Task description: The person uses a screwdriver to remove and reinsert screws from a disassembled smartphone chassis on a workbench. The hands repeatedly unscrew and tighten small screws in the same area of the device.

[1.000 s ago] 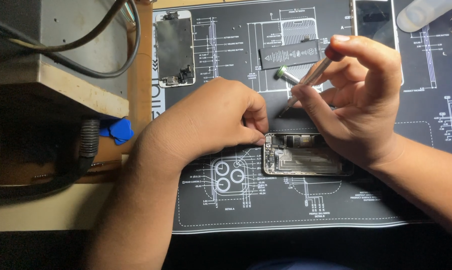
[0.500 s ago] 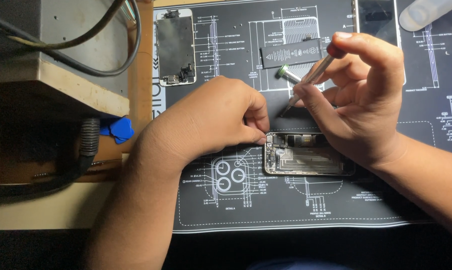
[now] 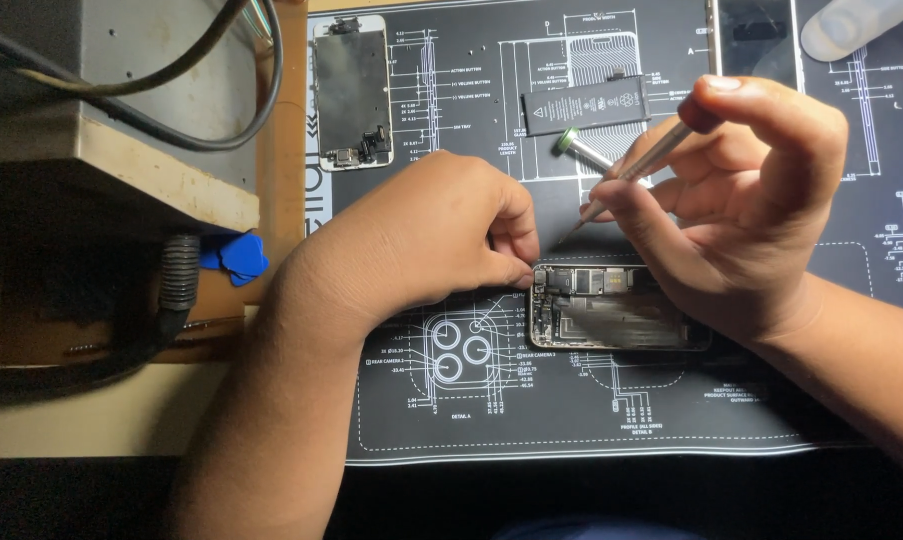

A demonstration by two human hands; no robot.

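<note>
Right hand (image 3: pixel 741 200) fingers pinch a screwdriver (image 3: pixel 631 172); left hand (image 3: pixel 421 240) fingers, curled shut, touch the opened phone (image 3: pixel 611 310).

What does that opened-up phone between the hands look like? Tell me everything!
The opened phone lies flat on the dark printed mat, its long side running left to right. Its screen is off, so small metal parts and a grey plate show inside a thin metal frame. The left hand pinches at its left end; the right hand rests over its right end, holding a thin metal screwdriver whose tip hangs just above it.
</note>
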